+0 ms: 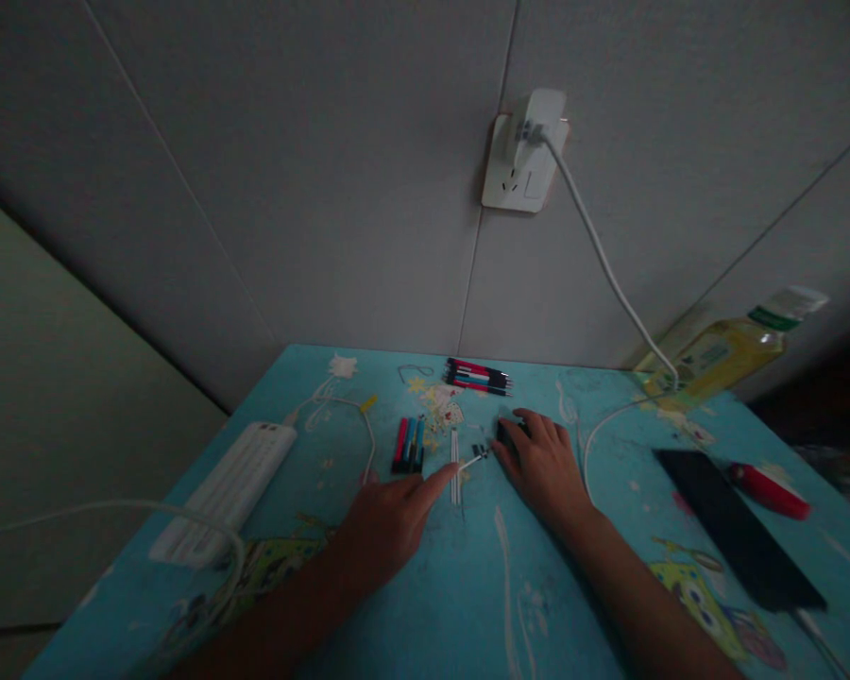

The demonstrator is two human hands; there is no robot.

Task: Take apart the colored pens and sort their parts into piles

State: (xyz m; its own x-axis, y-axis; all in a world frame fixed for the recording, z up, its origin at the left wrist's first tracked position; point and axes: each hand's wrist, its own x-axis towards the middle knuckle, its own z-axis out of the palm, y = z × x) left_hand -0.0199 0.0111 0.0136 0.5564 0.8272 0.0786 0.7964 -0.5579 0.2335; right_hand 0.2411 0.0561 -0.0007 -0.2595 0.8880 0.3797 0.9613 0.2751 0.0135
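My left hand (395, 515) is closed, pinching a thin white pen refill (473, 462) that points right, its tip by some small black pieces (479, 450). Several white refills (454, 472) lie side by side just beyond my left fingertips. Barrels of pens in red, blue and black (409, 444) are lined up left of them. My right hand (538, 461) rests on the table with its thumb and fingers curled around a black part (513, 433), mostly covered by the fingers. A row of whole pens (477, 376) with red, black and blue bodies lies farther back, near the wall.
A white power strip (227, 486) with a cable lies at left. On the right are a dark phone-like slab (740, 527), a red object (770, 490) and a bottle of yellow liquid (733, 354). A charger (538, 118) in the wall socket trails a white cord onto the table.
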